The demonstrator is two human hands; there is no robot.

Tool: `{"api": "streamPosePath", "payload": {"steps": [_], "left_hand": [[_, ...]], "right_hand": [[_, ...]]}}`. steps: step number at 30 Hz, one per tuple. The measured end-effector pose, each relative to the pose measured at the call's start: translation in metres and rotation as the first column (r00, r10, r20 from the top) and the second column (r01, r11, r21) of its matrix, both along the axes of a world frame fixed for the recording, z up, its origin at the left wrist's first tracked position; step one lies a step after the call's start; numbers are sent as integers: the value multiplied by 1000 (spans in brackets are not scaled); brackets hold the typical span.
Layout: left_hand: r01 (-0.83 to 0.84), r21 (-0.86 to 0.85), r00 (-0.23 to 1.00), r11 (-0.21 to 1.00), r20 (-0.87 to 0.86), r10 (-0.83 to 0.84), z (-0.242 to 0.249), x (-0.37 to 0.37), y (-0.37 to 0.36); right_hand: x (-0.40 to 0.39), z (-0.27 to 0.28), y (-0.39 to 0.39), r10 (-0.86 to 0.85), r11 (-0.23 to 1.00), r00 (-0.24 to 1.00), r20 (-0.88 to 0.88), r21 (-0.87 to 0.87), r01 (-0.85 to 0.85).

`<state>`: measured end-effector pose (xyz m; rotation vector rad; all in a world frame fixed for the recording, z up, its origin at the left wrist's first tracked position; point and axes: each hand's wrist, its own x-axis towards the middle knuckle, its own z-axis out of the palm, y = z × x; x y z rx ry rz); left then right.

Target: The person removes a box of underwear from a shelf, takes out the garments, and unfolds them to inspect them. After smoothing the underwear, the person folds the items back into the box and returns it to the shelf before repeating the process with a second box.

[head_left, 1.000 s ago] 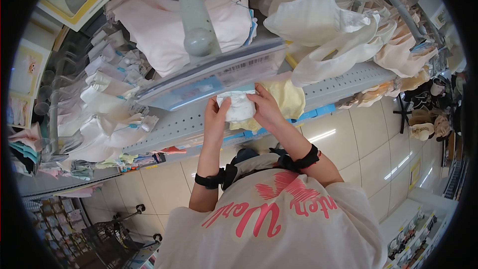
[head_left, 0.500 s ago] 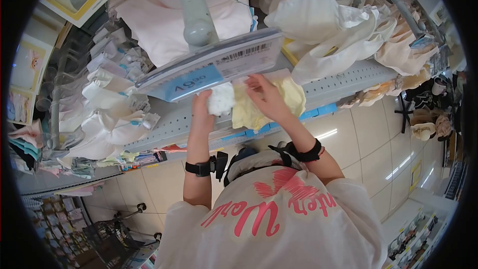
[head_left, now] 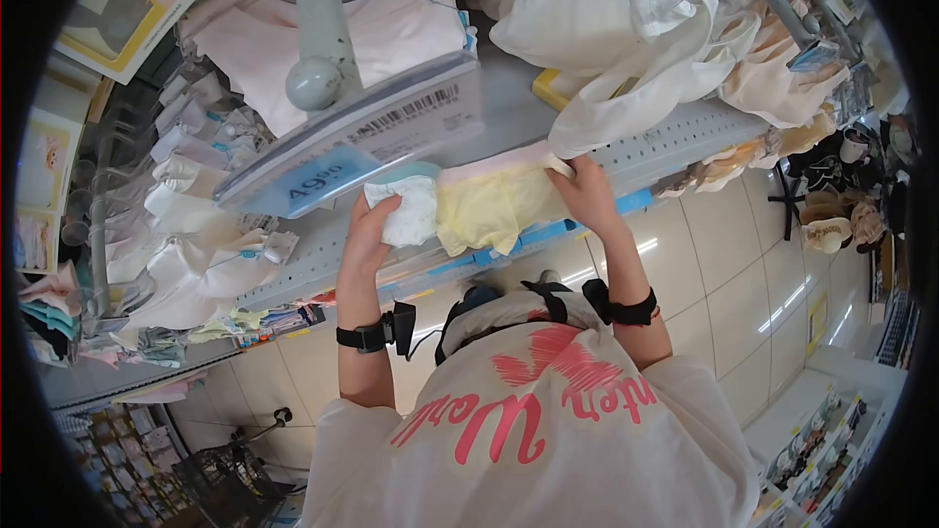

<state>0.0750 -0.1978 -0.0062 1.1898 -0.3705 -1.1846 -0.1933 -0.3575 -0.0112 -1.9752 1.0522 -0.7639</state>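
Observation:
My left hand is closed on a folded white garment with a small print, thumb on its front face. Behind that one a teal strip of cloth shows. My right hand pinches the upper right edge of a yellow garment, which looks like folded underpants with a wavy lower hem. A pale pink band of cloth runs along the top of the yellow one. The two folded garments lie side by side and touch, in front of the grey perforated shelf edge.
A price sign on a grey rod hangs just above my left hand. White bras and a pale pink top hang behind the shelf. More bras hang at left. A cart stands at lower left.
My right hand has moved right, from the top of the yellow garment to its right edge, and the garment is spread wider. The teal cloth now shows. The price sign has shifted left in view.

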Motion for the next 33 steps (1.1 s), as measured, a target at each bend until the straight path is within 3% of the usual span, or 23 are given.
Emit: {"api": "streamPosePath", "payload": {"steps": [1, 2, 4, 8, 10, 11, 12, 13, 14, 15, 16, 18, 22, 23, 24, 25, 26, 27, 28, 29, 30, 31, 33], "left_hand": [[1, -2, 998, 1000, -56, -1, 2, 0, 3], [1, -2, 998, 1000, -57, -1, 6, 0, 7], [-38, -130, 996, 991, -81, 27, 15, 0, 18], [-141, -192, 985, 971, 71, 157, 51, -6, 39], [164, -373, 821, 913, 564, 83, 57, 9, 49], [201, -473, 855, 858, 512, 82, 78, -1, 45], [197, -471, 855, 860, 512, 85, 88, -4, 49], [147, -410, 694, 900, 692, 202, 94, -7, 55], [78, -359, 479, 930, 832, 281, 101, -11, 60], [23, -362, 379, 932, 866, 327, 111, -19, 63], [21, -361, 378, 933, 866, 326, 116, -20, 63], [127, -387, 68, 913, 922, 381, 121, -22, 63], [96, -428, 96, 899, 903, 419, 116, -23, 67], [153, -323, 221, 934, 932, 286, 112, -17, 71], [222, -222, 333, 949, 933, 140, 108, -12, 74], [220, -220, 334, 950, 932, 139, 104, -10, 75], [321, -1, 430, 947, 891, -145, 100, -7, 76], [440, 197, 485, 876, 769, -417, 95, -5, 76], [438, 199, 486, 876, 768, -418, 86, -7, 80], [488, 163, 640, 857, 600, -479, 75, -12, 82], [528, 115, 752, 842, 398, -526, 68, -17, 83], [612, 19, 746, 790, 316, -586, 62, -18, 81], [506, -2, 844, 862, 205, -495, 44, -23, 85]], "right_hand": [[-1, 5, 1, 54, 976, 983, 175, 201, -89], [-3, 9, 4, 53, 976, 983, 175, 201, -89], [-6, 18, 12, 27, 893, 885, 465, 387, -230], [-18, 73, 21, 142, 727, 846, 513, 526, -441], [-24, 91, 25, 367, 884, 908, 203, 230, -408], [-28, 103, 27, 371, 882, 906, 203, 230, -412], [-32, 117, 31, 453, 891, 873, 181, -113, -439], [-36, 128, 36, 523, 791, 842, 132, -442, -422], [-37, 134, 43, 527, 790, 840, 132, -440, -426], [-38, 140, 51, 515, 660, 855, 62, -665, -350], [-39, 144, 57, 483, 472, 875, -1, -842, -261], [-42, 150, 66, 509, 455, 860, -34, -838, -302], [-49, 146, 68, 521, 509, 853, -31, -791, -340], [-49, 144, 67, 522, 509, 853, -32, -790, -341], [-50, 142, 66, 538, 742, 837, 98, -526, -415], [-50, 139, 65, 506, 861, 832, 226, -191, -471], [-50, 131, 63, 507, 860, 831, 227, -190, -473], [-52, 117, 59, 392, 888, 847, 359, 92, -450], [-54, 105, 55, 241, 826, 861, 447, 371, -424], [-56, 96, 45, 271, 672, 868, 416, 563, -480], [-55, 91, 42, 272, 672, 868, 416, 564, -480], [-55, 86, 40, 196, 591, 901, 388, 686, -424], [-55, 77, 37, 122, 493, 930, 346, 793, -359]]}}
